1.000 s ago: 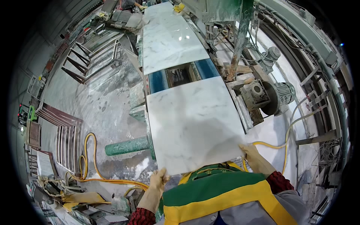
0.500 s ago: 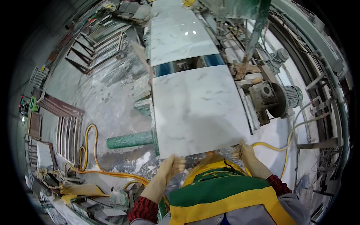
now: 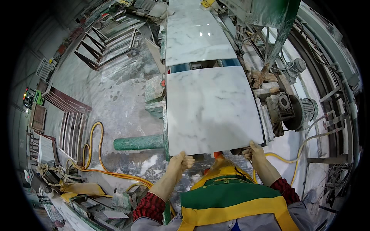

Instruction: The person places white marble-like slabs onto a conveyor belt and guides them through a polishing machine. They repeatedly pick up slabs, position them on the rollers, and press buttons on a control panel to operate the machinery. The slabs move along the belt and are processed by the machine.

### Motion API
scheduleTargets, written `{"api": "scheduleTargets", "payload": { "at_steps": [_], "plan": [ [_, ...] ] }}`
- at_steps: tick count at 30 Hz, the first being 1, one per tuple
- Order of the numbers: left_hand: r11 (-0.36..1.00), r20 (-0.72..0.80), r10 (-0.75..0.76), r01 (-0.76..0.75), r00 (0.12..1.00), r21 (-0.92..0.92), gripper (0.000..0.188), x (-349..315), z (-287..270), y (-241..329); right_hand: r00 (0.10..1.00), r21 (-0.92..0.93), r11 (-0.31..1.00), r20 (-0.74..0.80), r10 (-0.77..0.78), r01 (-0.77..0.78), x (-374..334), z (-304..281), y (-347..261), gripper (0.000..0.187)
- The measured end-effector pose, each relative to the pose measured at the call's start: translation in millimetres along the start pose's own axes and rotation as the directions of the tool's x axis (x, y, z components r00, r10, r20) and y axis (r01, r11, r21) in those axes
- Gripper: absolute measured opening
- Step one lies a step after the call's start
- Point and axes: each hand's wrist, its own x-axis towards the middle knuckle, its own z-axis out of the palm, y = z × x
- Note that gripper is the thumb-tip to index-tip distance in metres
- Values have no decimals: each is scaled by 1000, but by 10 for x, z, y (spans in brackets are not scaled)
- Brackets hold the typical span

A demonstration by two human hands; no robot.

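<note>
A white stone slab [image 3: 212, 111] with grey marble-like veins lies flat on a conveyor straight in front of me. My left hand [image 3: 179, 163], in a pale glove, is at its near left corner, thumb at the edge and fingers curled below. At the near right corner, my right hand [image 3: 256, 156] grips the edge the same way, with the thumb on top. Beyond a narrow gap lies a second white veined slab [image 3: 198, 42], lit by two bright reflections.
Blue belts [image 3: 181, 68] show in the gap between the slabs. A motor [image 3: 304, 110] stands right of the conveyor. To the left, a green cylinder [image 3: 138, 142] juts out, a yellow hose [image 3: 115, 176] crosses the floor, and metal racks [image 3: 71, 134] stand farther off.
The near slab has slid slightly away from me, narrowing the gap to the far slab. Both hands have kept to its near corners, and the whole view has shifted a little.
</note>
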Motion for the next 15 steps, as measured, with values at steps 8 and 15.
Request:
{"api": "scheduleTargets", "payload": {
  "at_steps": [8, 15],
  "plan": [
    [1000, 2, 6, -6, 1000, 5, 29, 273, 42, 270, 998, -153, 988, -62, 14, -24, 253, 139, -322, 59],
    [998, -26, 50, -49, 998, 44, 43, 532, -56, 337, 993, -139, 984, -55, 101, -108, 503, 177, -474, 59]
  ]
}}
